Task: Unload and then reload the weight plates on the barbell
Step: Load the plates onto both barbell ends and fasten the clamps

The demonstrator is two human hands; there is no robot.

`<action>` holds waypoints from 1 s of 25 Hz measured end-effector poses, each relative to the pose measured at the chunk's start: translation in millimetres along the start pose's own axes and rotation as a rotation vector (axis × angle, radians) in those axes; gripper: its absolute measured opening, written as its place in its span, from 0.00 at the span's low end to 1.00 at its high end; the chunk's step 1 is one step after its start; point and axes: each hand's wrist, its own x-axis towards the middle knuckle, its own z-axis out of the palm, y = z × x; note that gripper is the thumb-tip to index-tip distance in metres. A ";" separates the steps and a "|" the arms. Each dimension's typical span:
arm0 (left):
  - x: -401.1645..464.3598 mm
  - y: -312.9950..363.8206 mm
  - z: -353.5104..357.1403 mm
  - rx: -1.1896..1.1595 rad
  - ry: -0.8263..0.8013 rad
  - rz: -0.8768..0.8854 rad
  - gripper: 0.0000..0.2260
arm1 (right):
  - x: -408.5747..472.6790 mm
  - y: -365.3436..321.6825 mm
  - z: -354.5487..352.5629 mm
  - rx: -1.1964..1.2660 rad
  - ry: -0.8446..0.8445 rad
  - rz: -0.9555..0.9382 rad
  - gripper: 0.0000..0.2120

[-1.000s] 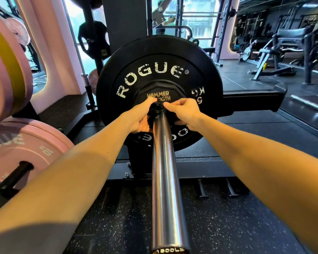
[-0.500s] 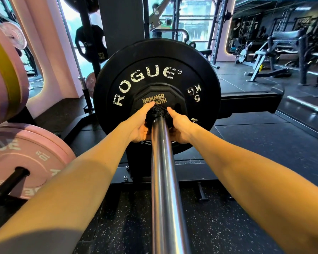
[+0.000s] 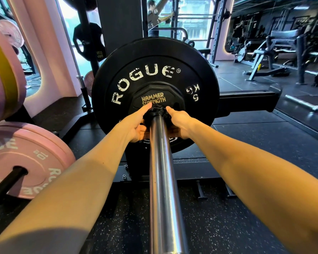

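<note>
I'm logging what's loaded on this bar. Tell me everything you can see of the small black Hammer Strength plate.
The Hammer Strength plate is small, black, many-sided and matte, with worn yellow lettering. It sits upright on the barbell sleeve, flat against the bigger black Rogue plate. A black collar sits before it; left hand and right hand flank that collar.

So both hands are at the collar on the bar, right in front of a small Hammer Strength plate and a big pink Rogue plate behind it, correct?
Not quite: the big Rogue plate on the bar is black, as the head view shows. The pink plate sits off to the left, on a separate peg. The rest holds: left hand and right hand flank the collar before the small Hammer Strength plate.
</note>
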 end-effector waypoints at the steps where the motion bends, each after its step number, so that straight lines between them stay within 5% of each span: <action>1: -0.3 0.8 -0.6 0.015 0.002 0.001 0.27 | -0.5 0.3 0.2 -0.002 -0.006 0.001 0.23; 5: 0.6 2.4 -2.7 0.107 0.021 0.024 0.39 | 0.1 1.7 -1.2 -0.038 0.019 -0.015 0.21; 10: -17.5 -2.4 -2.6 0.243 0.189 0.104 0.33 | -19.1 -0.5 -7.0 -0.096 -0.019 -0.047 0.22; 14: -47.5 -6.9 -13.9 0.380 0.361 0.393 0.16 | -51.8 -5.8 -21.0 -0.211 0.005 -0.129 0.15; 17: -81.3 -10.8 -24.9 0.596 0.394 0.565 0.15 | -82.9 -7.3 -35.1 -0.317 0.028 -0.240 0.11; 25: -174.8 -24.0 -13.3 0.925 0.274 0.801 0.26 | -179.2 8.0 -85.4 -0.871 0.131 -0.556 0.29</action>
